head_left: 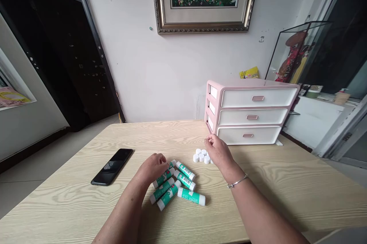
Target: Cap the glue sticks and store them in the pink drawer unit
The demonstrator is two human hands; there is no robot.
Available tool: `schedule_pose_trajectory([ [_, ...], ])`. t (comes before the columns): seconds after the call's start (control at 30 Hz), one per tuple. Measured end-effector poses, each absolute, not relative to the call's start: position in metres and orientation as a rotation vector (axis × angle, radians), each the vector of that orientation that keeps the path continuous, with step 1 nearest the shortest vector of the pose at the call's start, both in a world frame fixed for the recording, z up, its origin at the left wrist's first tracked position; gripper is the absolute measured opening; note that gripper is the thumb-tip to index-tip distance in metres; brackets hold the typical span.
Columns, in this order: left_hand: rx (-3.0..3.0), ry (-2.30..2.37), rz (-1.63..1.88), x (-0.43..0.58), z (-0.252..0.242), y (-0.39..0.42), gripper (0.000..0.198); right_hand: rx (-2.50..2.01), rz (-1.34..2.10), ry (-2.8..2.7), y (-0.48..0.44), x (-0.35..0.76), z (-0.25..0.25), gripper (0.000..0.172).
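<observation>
Several green-and-white glue sticks (190, 196) lie in a loose pile near the middle of the table. Over the pile's far left end is my left hand (153, 167), its fingers curled beside a partly covered glue stick (172, 164). Whether they grip it is hidden. Beyond the pile, small white caps (201, 157) stand in a tight cluster. My right hand (218, 151) is just above and to the right of them, covering part of the cluster. Its thumb and fingers are bent together in a pinch; anything between them is too small to make out.
A black phone (112, 166) lies on the left of the wooden table (71, 205). At the back right stands a pink and white drawer unit (255, 117), close beyond my right hand. A yellow packet (250, 72) shows behind its top. The wall rises behind the table.
</observation>
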State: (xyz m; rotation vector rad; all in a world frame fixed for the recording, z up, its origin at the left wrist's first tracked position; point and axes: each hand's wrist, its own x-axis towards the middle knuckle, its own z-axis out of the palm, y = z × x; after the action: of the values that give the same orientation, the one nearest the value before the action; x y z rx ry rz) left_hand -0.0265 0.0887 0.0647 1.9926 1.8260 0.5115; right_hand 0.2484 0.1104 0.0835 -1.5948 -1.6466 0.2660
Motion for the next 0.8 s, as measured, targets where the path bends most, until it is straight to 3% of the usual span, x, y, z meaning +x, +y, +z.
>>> schedule_pose_trajectory([
  [0.23,1.985,1.78,0.447,-0.024,0.064,0.086,0.024,-1.604,0.315,-1.723,0.122,0.267,0.057,0.015],
  [0.47,2.04,1.786,0.418,-0.027,0.051,0.095,0.023,-1.859,0.433,-1.841,0.118,0.292,0.061,0.011],
  [0.63,2.029,1.806,0.426,-0.03,0.041,0.101,0.025,-1.907,0.432,-1.976,0.116,0.293,0.056,0.022],
  [0.8,2.012,1.824,0.459,-0.03,0.041,0.1,0.027,-1.917,0.403,-2.03,0.118,0.289,0.05,0.02],
])
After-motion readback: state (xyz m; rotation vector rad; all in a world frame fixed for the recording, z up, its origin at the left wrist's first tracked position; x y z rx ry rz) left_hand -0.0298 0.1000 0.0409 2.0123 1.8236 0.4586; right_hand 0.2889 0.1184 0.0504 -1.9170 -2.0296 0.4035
